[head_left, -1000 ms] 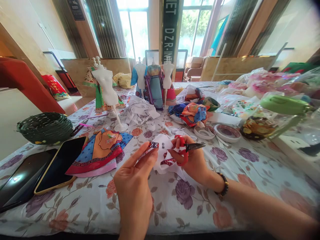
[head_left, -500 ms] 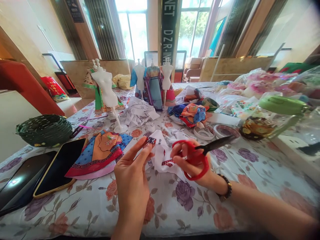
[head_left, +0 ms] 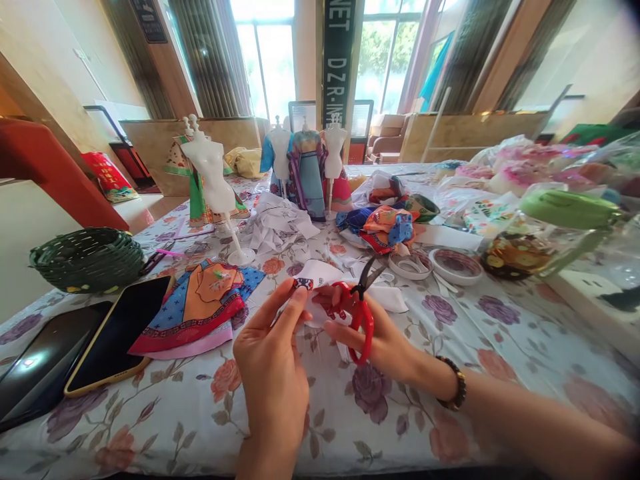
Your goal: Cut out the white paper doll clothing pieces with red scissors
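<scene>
Between thumb and forefinger, my left hand (head_left: 277,357) pinches a small dark-and-red patterned strip of fabric (head_left: 303,284). Close beside it on the right, my right hand (head_left: 387,340) has its fingers through red-handled scissors (head_left: 361,313). The dark blades point up and away, slightly parted. White printed fabric (head_left: 320,272) with red patterned bits lies under and behind both hands, partly hidden by the right fingers. Left of my left hand lies a small doll garment (head_left: 205,297) in orange, blue and red.
White mini mannequins (head_left: 213,173) stand behind, some dressed. At left are a dark green basket (head_left: 87,260) and two phones (head_left: 123,333). Tape rolls (head_left: 456,267), colourful fabric pieces (head_left: 385,227) and a green-lidded jar (head_left: 550,233) sit on the right. White scraps (head_left: 280,223) are piled mid-table.
The scissors have turned from pointing right to pointing upward, and my right fingers have come closer to my left hand. The white fabric has shifted; my left hand keeps its pinch.
</scene>
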A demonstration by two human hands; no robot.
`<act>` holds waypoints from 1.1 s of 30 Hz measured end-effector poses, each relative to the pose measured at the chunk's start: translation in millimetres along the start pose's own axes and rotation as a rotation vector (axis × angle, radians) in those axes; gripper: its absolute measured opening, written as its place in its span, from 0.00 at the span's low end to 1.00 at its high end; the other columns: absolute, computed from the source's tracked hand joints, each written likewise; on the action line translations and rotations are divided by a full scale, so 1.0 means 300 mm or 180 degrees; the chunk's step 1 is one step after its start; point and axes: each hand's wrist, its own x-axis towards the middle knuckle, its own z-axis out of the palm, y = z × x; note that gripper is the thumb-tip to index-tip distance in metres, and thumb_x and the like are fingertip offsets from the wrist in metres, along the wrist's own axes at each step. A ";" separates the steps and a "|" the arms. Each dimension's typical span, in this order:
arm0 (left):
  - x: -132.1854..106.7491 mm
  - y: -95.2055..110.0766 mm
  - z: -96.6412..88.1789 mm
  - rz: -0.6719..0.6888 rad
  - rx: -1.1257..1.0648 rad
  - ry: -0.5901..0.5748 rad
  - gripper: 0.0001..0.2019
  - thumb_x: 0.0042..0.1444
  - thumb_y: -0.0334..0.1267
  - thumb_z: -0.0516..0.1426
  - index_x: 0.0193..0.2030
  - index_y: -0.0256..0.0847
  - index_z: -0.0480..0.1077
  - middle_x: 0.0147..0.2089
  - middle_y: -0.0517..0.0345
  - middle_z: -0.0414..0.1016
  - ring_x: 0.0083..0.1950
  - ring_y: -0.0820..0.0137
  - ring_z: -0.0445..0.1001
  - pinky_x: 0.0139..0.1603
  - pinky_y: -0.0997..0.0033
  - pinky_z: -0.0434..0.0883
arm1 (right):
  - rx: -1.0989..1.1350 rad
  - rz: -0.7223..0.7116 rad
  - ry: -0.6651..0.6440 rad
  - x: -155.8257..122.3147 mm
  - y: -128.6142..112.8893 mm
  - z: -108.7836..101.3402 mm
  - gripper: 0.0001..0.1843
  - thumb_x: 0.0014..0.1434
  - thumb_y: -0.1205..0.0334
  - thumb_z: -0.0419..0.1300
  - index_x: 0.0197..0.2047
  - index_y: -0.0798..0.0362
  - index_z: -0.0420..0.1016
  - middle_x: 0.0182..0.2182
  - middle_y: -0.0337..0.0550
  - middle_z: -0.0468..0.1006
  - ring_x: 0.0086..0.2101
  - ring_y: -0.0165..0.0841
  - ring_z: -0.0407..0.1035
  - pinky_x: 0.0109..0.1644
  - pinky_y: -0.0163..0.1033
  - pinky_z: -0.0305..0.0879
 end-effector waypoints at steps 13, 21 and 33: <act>0.060 -0.001 0.018 -0.0568 -0.0456 0.0196 0.09 0.43 0.17 0.64 0.26 0.35 0.79 0.25 0.59 0.80 0.24 0.80 0.75 0.21 0.89 0.67 | 0.0762 0.0537 -0.0521 0.003 -0.015 -0.002 0.18 0.58 0.46 0.63 0.34 0.53 0.68 0.30 0.40 0.74 0.31 0.31 0.67 0.31 0.35 0.62; 0.079 0.040 0.083 -0.1065 -0.0898 0.0188 0.13 0.51 0.13 0.58 0.24 0.31 0.75 0.23 0.58 0.78 0.23 0.81 0.76 0.16 0.91 0.62 | 0.1151 0.0976 -0.1427 0.001 -0.014 -0.005 0.31 0.55 0.31 0.55 0.22 0.53 0.64 0.17 0.37 0.69 0.18 0.27 0.62 0.24 0.33 0.58; 0.038 0.020 0.076 -0.0688 -0.0700 0.0106 0.08 0.42 0.19 0.66 0.25 0.35 0.78 0.27 0.59 0.80 0.21 0.85 0.70 0.17 0.90 0.61 | 0.1128 0.1114 -0.1513 -0.008 -0.035 0.011 0.31 0.55 0.27 0.49 0.27 0.49 0.63 0.23 0.40 0.69 0.23 0.33 0.63 0.28 0.39 0.59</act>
